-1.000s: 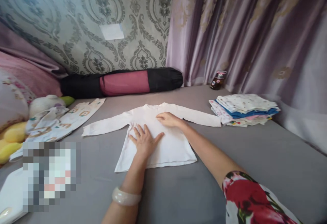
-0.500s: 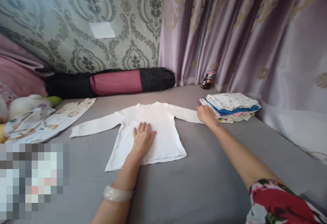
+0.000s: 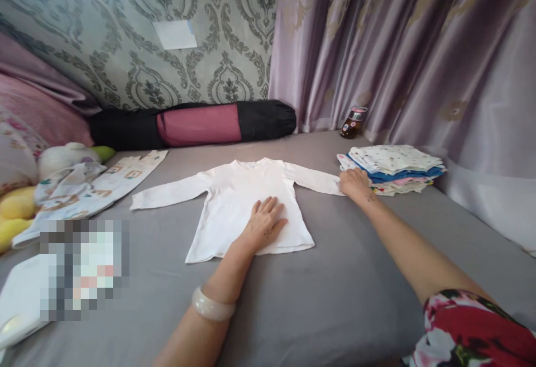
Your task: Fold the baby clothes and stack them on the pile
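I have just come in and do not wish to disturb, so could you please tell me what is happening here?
A person is handling a white long-sleeved shirt, spread flat on a grey sheet with both sleeves out sideways. The left hand rests open on its lower front. The right hand is at the end of the right-hand sleeve, near a stack of folded cloth items; whether it grips the sleeve is unclear.

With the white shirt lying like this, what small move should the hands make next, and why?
Probably the right hand should bring the nearest sleeve inward across the white shirt: it is at that sleeve's end, the sleeve lies stretched outward, and the left hand rests flat on the shirt's body, which could steady it.
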Available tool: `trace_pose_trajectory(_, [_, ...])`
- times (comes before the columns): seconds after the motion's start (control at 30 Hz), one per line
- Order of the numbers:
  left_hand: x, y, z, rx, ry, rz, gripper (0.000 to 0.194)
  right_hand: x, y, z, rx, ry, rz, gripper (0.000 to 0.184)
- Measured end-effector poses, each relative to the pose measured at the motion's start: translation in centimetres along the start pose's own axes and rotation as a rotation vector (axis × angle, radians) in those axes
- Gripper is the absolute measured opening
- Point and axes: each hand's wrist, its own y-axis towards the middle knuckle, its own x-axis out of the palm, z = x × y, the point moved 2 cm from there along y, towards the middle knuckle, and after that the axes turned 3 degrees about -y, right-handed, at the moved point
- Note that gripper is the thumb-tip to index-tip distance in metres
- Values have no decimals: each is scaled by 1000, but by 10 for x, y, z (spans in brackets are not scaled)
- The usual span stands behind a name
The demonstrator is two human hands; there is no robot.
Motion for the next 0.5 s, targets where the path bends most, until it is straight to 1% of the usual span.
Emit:
trace_pose_trajectory(0.1, [0,0,18,127,-66,-53,46,-7,6,5,84,127,-86,31])
trace_pose_trajectory(0.17, [0,-1,29,189,-102,-81,47,-13,10,8,101,294,-109,28])
trace_pose_trajectory(0.2, [0,-2,33,209,-116,-89,47,-16,12,9,103,401,-97,26])
trace_pose_trajectory(0.27, [0,-3,39,231,-138,-97,48,-23,14,9,116,661,-29,22])
trace_pose_trajectory(0.37, [1,-3,41,239,-165,-103,48,-33,14,2,203,1133,43,19])
trace_pose_trajectory(0.43, [2,-3,41,237,-173,-103,47,-41,14,-8,306,1429,58,16])
trace_pose_trajectory(0.5, [3,-2,39,211,-172,-92,49,-49,15,-20,448,1660,78,12])
